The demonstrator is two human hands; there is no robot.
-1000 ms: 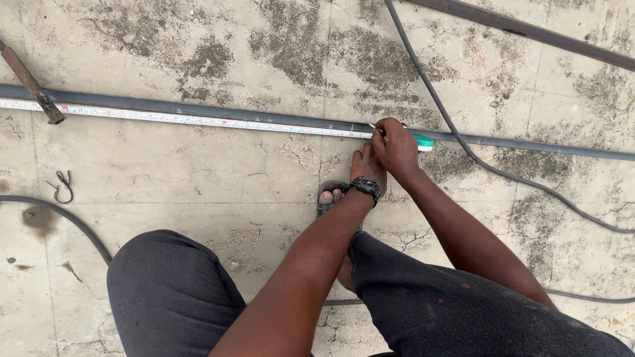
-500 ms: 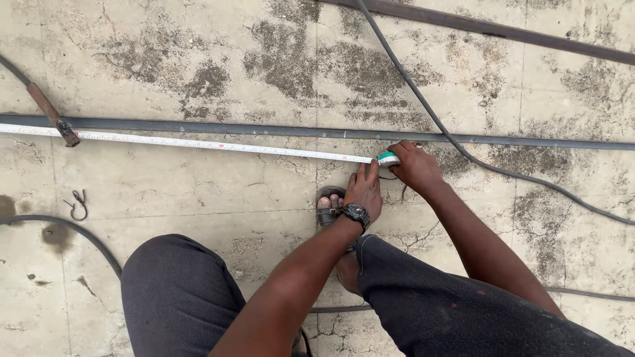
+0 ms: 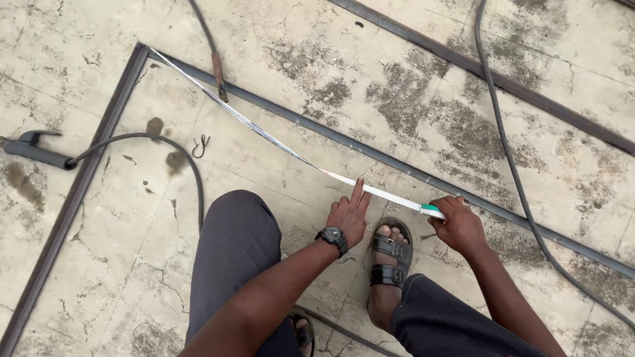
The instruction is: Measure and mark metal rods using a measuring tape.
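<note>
A white measuring tape blade point(image 3: 264, 137) stretches from the corner of a dark metal frame to a teal tape case point(image 3: 432, 210). My right hand point(image 3: 458, 226) grips that case beside the long metal bar point(image 3: 370, 153). My left hand point(image 3: 348, 214), wearing a black wristwatch, rests flat on the concrete with its index finger pressing the blade. I squat with a black sandal point(image 3: 389, 253) between my hands.
The frame's left bar point(image 3: 79, 192) runs down the left side. A black cable point(image 3: 177, 153) leads to a welding electrode holder point(image 3: 33, 151). A small metal hook point(image 3: 200, 145) lies nearby. Another cable point(image 3: 512, 165) and bar point(image 3: 503, 79) cross at right.
The view has swung and widened, showing the frame corner. My left hand has left the case and moved left along the blade; my right hand still holds the case.
</note>
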